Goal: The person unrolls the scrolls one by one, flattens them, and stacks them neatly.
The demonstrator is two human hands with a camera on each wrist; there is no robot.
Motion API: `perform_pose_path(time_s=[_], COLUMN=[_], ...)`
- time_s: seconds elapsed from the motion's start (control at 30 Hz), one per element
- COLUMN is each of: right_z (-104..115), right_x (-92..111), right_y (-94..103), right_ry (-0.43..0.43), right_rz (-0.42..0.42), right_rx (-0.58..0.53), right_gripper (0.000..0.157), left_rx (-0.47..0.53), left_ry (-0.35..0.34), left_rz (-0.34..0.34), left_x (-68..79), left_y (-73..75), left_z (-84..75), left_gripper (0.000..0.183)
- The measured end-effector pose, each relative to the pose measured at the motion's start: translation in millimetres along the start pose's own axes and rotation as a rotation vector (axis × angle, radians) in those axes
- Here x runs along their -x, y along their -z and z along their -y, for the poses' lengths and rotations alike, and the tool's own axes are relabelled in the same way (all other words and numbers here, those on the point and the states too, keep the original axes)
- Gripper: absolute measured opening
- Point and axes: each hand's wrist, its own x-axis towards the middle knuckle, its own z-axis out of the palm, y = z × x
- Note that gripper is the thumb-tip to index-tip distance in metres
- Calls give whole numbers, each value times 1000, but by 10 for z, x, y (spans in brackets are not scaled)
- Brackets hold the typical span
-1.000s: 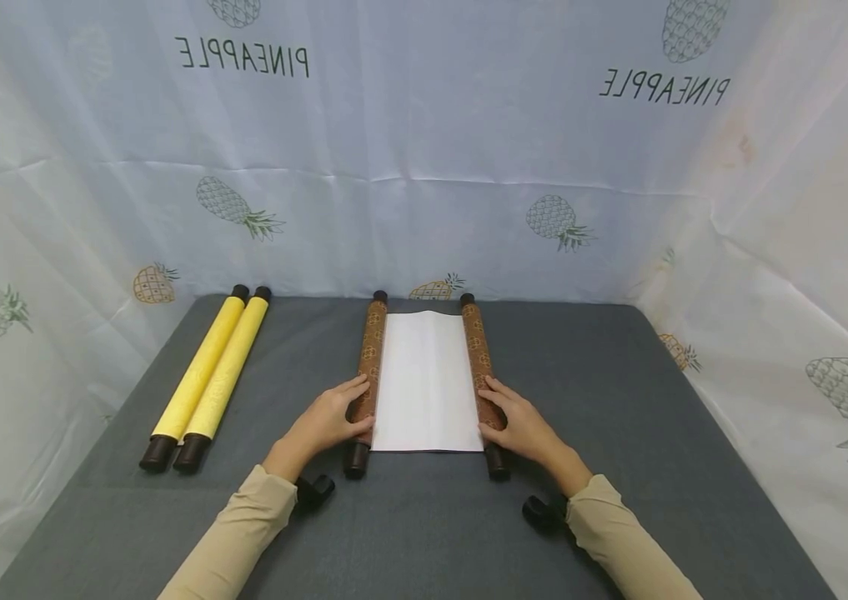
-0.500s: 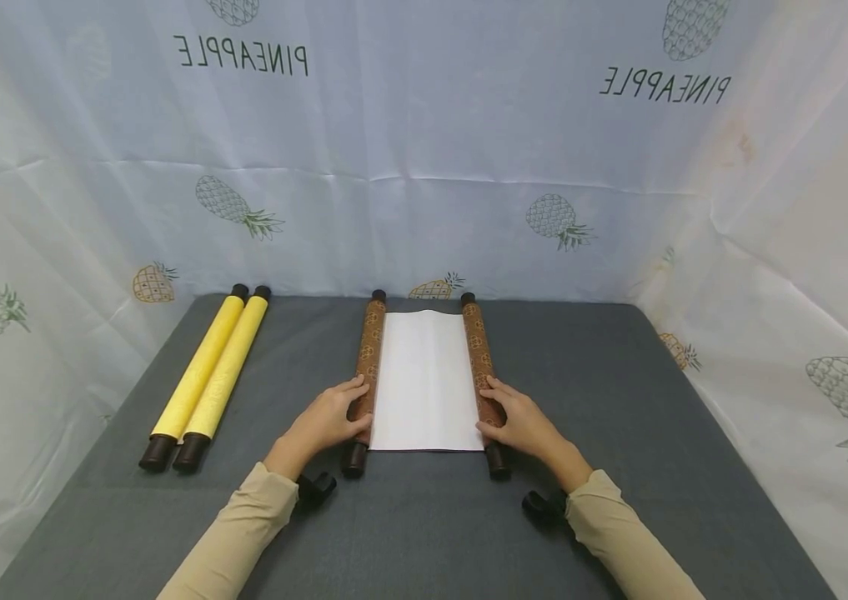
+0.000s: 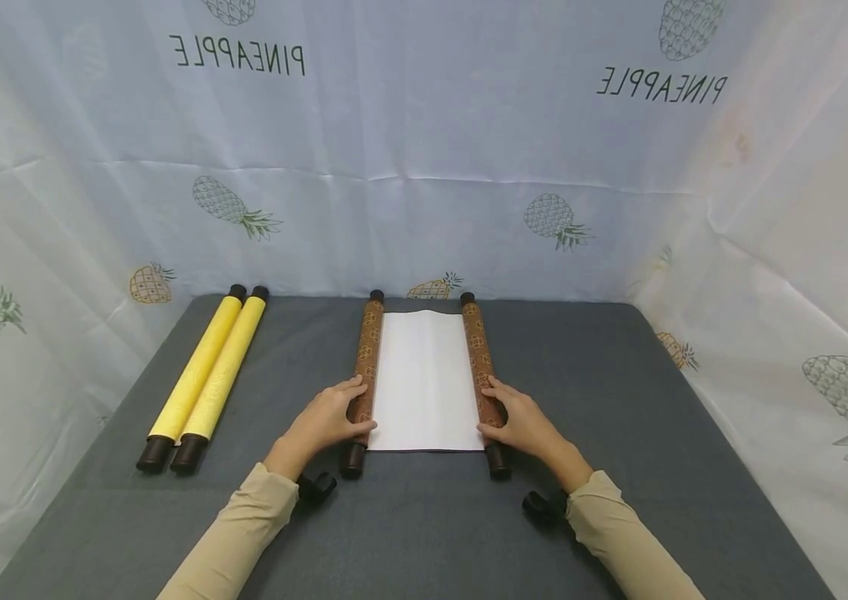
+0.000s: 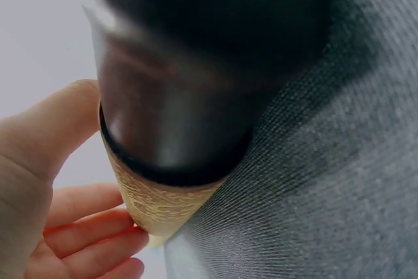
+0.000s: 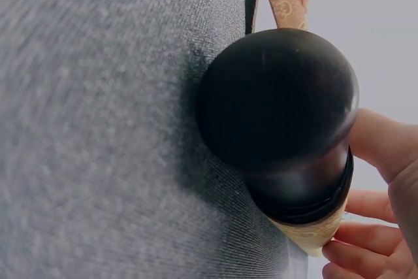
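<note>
A scroll lies partly unrolled on the dark grey table, its blank white paper (image 3: 427, 379) showing between two brown patterned rolls with dark end knobs. My left hand (image 3: 326, 417) grips the left roll (image 3: 368, 346) near its lower end, thumb on the paper side and fingers along the outer side. On the other side, my right hand (image 3: 521, 421) holds the right roll (image 3: 478, 342) the same way. In the left wrist view a dark knob (image 4: 170, 109) fills the middle, with fingers against the patterned roll below it. A round black knob (image 5: 277, 102) dominates the right wrist view.
Two yellow rolled scrolls (image 3: 194, 371) (image 3: 232, 354) with dark ends lie side by side at the table's left. A white pineapple-print curtain (image 3: 424, 125) hangs behind the table (image 3: 581, 358) and along both sides. Black wrist cameras (image 3: 316, 490) sit under the wrists.
The left roll has shifted very slightly left, widening the white paper a touch. Both hands keep their hold, and the right roll stays nearly where it was.
</note>
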Motion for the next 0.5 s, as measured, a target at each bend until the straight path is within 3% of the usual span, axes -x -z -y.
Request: perform_pose_path(time_s=[0.4, 0.5], right_z=[27, 38], right_x=[32, 31], right_y=[20, 25], right_ry=[12, 14], right_rz=[-14, -11], right_rx=[-15, -14], right_gripper=[60, 60], left_rx=[30, 30], left_ry=[20, -1], left_rz=[-14, -31], left_x=[25, 35], left_y=[-2, -3], left_z=[63, 86], left_gripper=[69, 69])
